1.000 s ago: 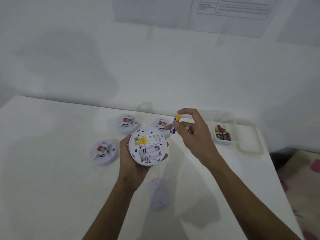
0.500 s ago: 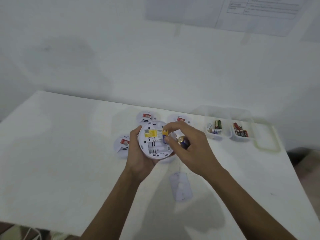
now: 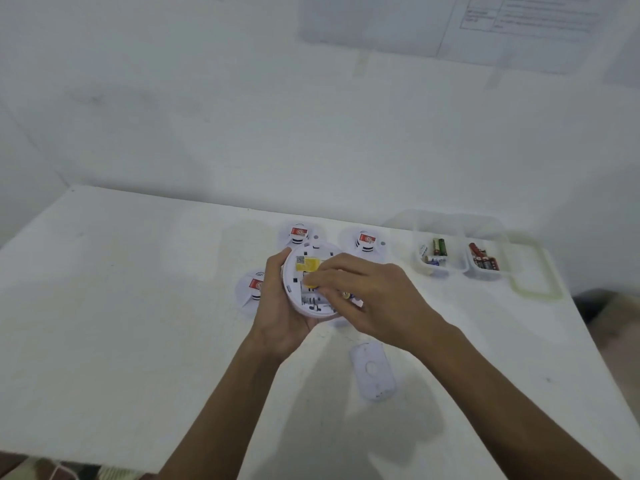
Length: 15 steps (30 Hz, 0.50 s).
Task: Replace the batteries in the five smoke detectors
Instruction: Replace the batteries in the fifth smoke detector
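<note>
My left hand (image 3: 282, 317) holds a round white smoke detector (image 3: 309, 299) tilted back side up, its battery bay uncovered. My right hand (image 3: 374, 296) presses a yellow-tipped battery (image 3: 312, 287) into the bay with its fingertips and keeps a second battery (image 3: 347, 294) tucked in the palm. Three more detectors with red stickers rest on the white table (image 3: 138, 323): one at the left (image 3: 252, 289), half hidden by my left hand, and two behind (image 3: 298, 234) (image 3: 366, 242). The detached cover (image 3: 373, 370) lies near my right wrist.
Two clear plastic tubs stand at the right: one (image 3: 434, 259) with green and blue batteries, the other (image 3: 484, 263) with red and black batteries. A clear lid (image 3: 535, 271) lies beside them near the table's right edge. A wall with taped papers (image 3: 519, 15) is behind.
My right hand came down from above the detector and now pushes a battery into the bay. The camera has shifted, showing both tubs.
</note>
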### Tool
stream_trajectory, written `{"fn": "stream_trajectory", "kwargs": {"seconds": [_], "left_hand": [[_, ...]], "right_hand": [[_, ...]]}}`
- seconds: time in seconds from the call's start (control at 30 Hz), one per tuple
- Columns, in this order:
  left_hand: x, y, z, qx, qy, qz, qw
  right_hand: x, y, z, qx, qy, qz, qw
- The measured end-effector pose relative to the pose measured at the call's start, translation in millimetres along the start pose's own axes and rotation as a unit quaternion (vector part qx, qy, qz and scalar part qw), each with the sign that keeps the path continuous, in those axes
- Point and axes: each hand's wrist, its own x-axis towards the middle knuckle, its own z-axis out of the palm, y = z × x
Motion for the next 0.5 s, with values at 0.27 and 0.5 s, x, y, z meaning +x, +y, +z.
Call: {"fn": "stream_trajectory", "kwargs": {"seconds": [0.27, 0.5], "left_hand": [[-2.9, 5.9, 0.7, 0.051, 0.041, 0.016, 0.998], [-2.8, 7.4, 4.2, 0.074, 0.049, 0.023, 0.996]], "right_hand": [[3.7, 1.8, -2.5, -0.111, -0.06, -0.053, 0.991], [7.2, 7.1, -4.8, -0.123, -0.064, -0.076, 0.987]]}}
